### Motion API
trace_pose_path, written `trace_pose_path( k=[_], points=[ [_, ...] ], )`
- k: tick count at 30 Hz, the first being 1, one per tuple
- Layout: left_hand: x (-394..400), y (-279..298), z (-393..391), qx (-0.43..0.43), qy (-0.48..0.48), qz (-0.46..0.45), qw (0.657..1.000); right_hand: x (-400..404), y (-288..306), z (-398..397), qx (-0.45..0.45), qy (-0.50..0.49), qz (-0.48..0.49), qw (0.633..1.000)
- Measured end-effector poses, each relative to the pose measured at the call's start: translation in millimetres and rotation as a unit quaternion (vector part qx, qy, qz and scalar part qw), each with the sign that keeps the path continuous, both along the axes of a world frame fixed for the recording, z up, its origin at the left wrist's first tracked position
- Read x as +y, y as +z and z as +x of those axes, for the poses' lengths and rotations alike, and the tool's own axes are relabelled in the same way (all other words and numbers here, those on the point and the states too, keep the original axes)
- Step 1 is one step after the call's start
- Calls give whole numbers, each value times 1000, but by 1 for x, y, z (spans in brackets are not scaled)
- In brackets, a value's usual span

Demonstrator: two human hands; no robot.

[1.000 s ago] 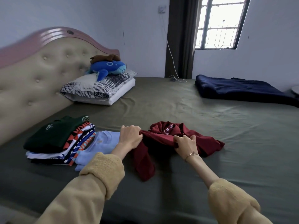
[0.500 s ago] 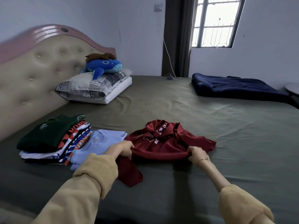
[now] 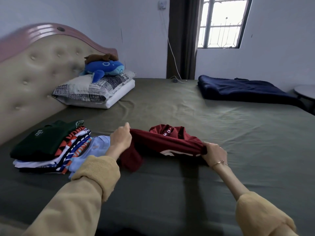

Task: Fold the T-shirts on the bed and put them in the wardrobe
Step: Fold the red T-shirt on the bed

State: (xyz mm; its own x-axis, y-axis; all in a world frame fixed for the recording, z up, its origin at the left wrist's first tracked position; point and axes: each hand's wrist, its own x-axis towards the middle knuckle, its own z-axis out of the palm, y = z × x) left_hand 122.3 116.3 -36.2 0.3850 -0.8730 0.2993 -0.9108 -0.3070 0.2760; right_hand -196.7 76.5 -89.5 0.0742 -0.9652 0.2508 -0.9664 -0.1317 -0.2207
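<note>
1. As I lean over the bed (image 3: 170,193), my left hand (image 3: 120,140) and right hand (image 3: 215,151) are each closed around a bunched edge of the maroon T-shirt (image 3: 167,143), stretching it between them just above the olive-green sheet.
2. My left hand grips the cloth at the shirt's left end, where a loose flap hangs down to the sheet; my right hand pinches the right end, a thin bracelet (image 3: 219,163) on its wrist.
3. The maroon T-shirt shows white lettering near its collar, which bunches up behind the stretched edge, and a white strip along the front; what it reads I cannot tell.
4. Just left of the maroon T-shirt sits a stack of folded T-shirts (image 3: 51,147): a dark green one on top, striped orange, white and blue ones beneath, and a light blue one (image 3: 95,149) at the stack's near right side, partly hidden by my left wrist.
5. Beyond the stack, against the padded headboard (image 3: 34,70), two pillows (image 3: 95,90) carry a blue plush whale (image 3: 104,67) with a brown plush on top of it.
6. Far to the right of the maroon T-shirt, at the bed's far edge, lies a folded navy blanket (image 3: 243,89).
7. Both my forearms wear yellow sleeves (image 3: 81,193) pushed back from the wrists.
</note>
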Motion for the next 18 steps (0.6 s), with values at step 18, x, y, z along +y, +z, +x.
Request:
trace_pose_path(
  k=[18],
  points=[
    [21,-68,-1,22,-79,190,978,17,-53,-35,-365,-36,-17,930]
  ],
)
